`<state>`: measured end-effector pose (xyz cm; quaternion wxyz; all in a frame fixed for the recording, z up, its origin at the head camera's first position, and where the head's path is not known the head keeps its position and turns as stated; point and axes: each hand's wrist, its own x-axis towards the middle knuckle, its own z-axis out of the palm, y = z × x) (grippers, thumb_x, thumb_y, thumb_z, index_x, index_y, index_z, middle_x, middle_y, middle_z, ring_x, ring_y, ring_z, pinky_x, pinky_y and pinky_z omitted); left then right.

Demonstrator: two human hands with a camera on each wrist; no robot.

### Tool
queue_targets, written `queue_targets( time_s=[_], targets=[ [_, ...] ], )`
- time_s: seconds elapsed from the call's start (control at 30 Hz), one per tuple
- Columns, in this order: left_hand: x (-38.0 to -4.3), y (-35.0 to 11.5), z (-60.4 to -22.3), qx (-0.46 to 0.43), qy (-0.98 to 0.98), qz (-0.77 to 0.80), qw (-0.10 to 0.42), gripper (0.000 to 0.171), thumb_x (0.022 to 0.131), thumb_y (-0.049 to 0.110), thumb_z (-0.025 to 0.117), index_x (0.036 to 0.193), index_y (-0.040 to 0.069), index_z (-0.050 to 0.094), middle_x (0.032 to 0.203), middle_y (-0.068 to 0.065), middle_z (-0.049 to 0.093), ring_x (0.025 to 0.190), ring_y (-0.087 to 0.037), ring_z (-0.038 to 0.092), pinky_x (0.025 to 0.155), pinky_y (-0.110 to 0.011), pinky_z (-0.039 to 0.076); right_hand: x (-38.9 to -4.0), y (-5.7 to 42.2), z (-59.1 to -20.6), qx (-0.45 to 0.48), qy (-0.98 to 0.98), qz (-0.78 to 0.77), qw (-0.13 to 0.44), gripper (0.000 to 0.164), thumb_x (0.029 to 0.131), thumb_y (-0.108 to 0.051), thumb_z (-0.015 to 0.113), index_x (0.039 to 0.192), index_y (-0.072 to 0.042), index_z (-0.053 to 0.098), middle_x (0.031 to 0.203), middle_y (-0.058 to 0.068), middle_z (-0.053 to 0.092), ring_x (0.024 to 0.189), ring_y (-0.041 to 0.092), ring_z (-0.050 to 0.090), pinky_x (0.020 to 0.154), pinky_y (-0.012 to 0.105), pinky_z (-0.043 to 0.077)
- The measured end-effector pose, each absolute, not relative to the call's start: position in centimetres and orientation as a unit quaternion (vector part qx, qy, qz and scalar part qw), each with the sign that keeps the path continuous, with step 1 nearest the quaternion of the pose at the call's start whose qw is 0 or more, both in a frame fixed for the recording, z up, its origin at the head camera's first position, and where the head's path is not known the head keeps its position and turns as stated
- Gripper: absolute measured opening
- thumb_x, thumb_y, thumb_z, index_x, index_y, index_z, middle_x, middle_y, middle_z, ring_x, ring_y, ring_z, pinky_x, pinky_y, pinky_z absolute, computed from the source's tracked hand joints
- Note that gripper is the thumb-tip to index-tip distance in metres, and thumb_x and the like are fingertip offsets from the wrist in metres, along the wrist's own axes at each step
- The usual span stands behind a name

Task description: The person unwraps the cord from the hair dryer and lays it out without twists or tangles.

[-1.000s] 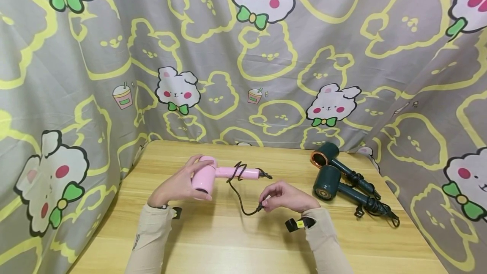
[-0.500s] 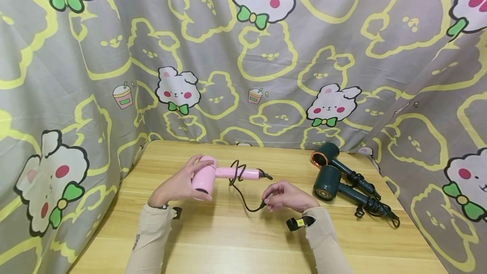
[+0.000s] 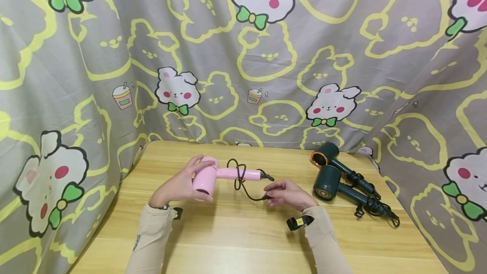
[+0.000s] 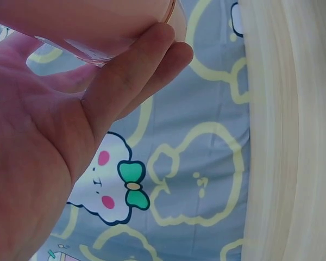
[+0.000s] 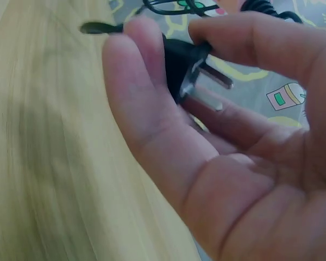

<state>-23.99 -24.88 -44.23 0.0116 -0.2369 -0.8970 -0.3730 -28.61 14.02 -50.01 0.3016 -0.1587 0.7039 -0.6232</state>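
A pink hair dryer (image 3: 213, 175) is held over the wooden table (image 3: 243, 231), its handle pointing right. My left hand (image 3: 179, 184) grips its round head (image 4: 98, 27). A black cord (image 3: 243, 183) loops round the handle and hangs in a short slack curve. My right hand (image 3: 287, 193) pinches the cord's black plug (image 5: 187, 68) between thumb and fingers, its two metal prongs showing in the right wrist view. The right hand is just right of the handle's end.
Two dark green hair dryers (image 3: 335, 181) with wrapped cords lie at the table's right side, one with a copper rim (image 3: 317, 160). A printed cartoon cloth (image 3: 266, 54) hangs round the table's back and sides.
My right hand has carried the plug up and toward the handle, shortening the hanging loop of cord. The left hand and dryer have barely moved.
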Motion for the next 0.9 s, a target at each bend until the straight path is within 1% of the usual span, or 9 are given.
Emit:
queue_targets(
  time_s=[0.1, 0.23, 0.33, 0.37, 0.47, 0.6, 0.73, 0.9],
  targets=[
    [-23.88, -24.78, -44.09, -0.234, -0.897, -0.374, 0.01, 0.101, 0.062, 0.045, 0.099, 0.149, 0.031, 0.051, 0.164, -0.016, 0.026, 0.103, -0.03, 0.061, 0.072, -0.035, 0.053, -28.68, 14.07, -49.99, -0.144, 0.709, -0.628, 0.286, 0.047, 0.101, -0.004, 0.061, 0.136, 0.024, 0.048, 0.111, 0.017, 0.071, 0.092, 0.018, 0.073, 0.085, 0.031, 0.062],
    [-23.86, -24.74, -44.08, -0.232, -0.898, -0.373, 0.009, 0.099, 0.062, 0.041, 0.1, 0.149, 0.032, 0.051, 0.165, -0.016, 0.025, 0.105, -0.032, 0.062, 0.072, -0.035, 0.054, -28.73, 14.09, -50.04, -0.126, 0.711, -0.636, 0.272, 0.041, 0.101, -0.002, 0.06, 0.132, 0.024, 0.052, 0.114, 0.033, 0.068, 0.091, 0.017, 0.074, 0.084, 0.029, 0.062],
    [-23.87, -24.77, -44.11, -0.231, -0.899, -0.373, 0.007, 0.099, 0.062, 0.042, 0.1, 0.149, 0.033, 0.051, 0.165, -0.015, 0.025, 0.105, -0.032, 0.062, 0.073, -0.035, 0.054, -28.74, 14.09, -50.07, -0.116, 0.711, -0.642, 0.263, 0.04, 0.1, -0.002, 0.061, 0.131, 0.023, 0.053, 0.12, 0.037, 0.067, 0.092, 0.018, 0.074, 0.084, 0.028, 0.062],
    [-23.87, -24.78, -44.13, -0.231, -0.898, -0.374, 0.005, 0.1, 0.062, 0.043, 0.1, 0.149, 0.033, 0.051, 0.165, -0.015, 0.025, 0.105, -0.032, 0.062, 0.072, -0.035, 0.054, -28.74, 14.09, -50.07, -0.114, 0.71, -0.644, 0.259, 0.041, 0.1, -0.002, 0.061, 0.131, 0.024, 0.053, 0.119, 0.036, 0.068, 0.093, 0.018, 0.075, 0.084, 0.028, 0.062],
    [-23.87, -24.76, -44.12, -0.231, -0.897, -0.377, 0.0, 0.1, 0.062, 0.046, 0.099, 0.149, 0.033, 0.052, 0.165, -0.014, 0.025, 0.104, -0.03, 0.062, 0.073, -0.034, 0.054, -28.83, 14.14, -50.13, -0.104, 0.705, -0.656, 0.249, 0.042, 0.1, -0.002, 0.062, 0.132, 0.024, 0.052, 0.113, 0.027, 0.073, 0.093, 0.018, 0.075, 0.085, 0.029, 0.062],
    [-23.98, -24.79, -44.34, -0.235, -0.895, -0.38, -0.002, 0.099, 0.062, 0.045, 0.099, 0.148, 0.031, 0.052, 0.165, -0.015, 0.024, 0.104, -0.03, 0.062, 0.073, -0.035, 0.054, -29.02, 14.15, -50.26, -0.081, 0.692, -0.679, 0.231, 0.036, 0.099, 0.001, 0.061, 0.127, 0.022, 0.054, 0.102, 0.016, 0.075, 0.087, 0.015, 0.075, 0.083, 0.029, 0.062],
    [-24.01, -24.81, -44.45, -0.237, -0.894, -0.381, 0.0, 0.099, 0.062, 0.042, 0.1, 0.149, 0.031, 0.052, 0.165, -0.015, 0.025, 0.103, -0.03, 0.062, 0.073, -0.035, 0.054, -29.15, 14.1, -50.17, -0.054, 0.685, -0.699, 0.197, 0.035, 0.098, 0.004, 0.059, 0.13, 0.019, 0.056, 0.1, 0.013, 0.074, 0.084, 0.013, 0.075, 0.082, 0.028, 0.062],
    [-24.06, -24.78, -44.49, -0.239, -0.895, -0.377, 0.002, 0.1, 0.062, 0.043, 0.1, 0.149, 0.03, 0.052, 0.164, -0.013, 0.026, 0.102, -0.029, 0.062, 0.073, -0.034, 0.054, -29.26, 14.15, -49.86, -0.027, 0.677, -0.719, 0.158, 0.043, 0.098, 0.005, 0.059, 0.136, 0.022, 0.051, 0.099, 0.009, 0.074, 0.084, 0.011, 0.074, 0.083, 0.025, 0.061]
  ],
)
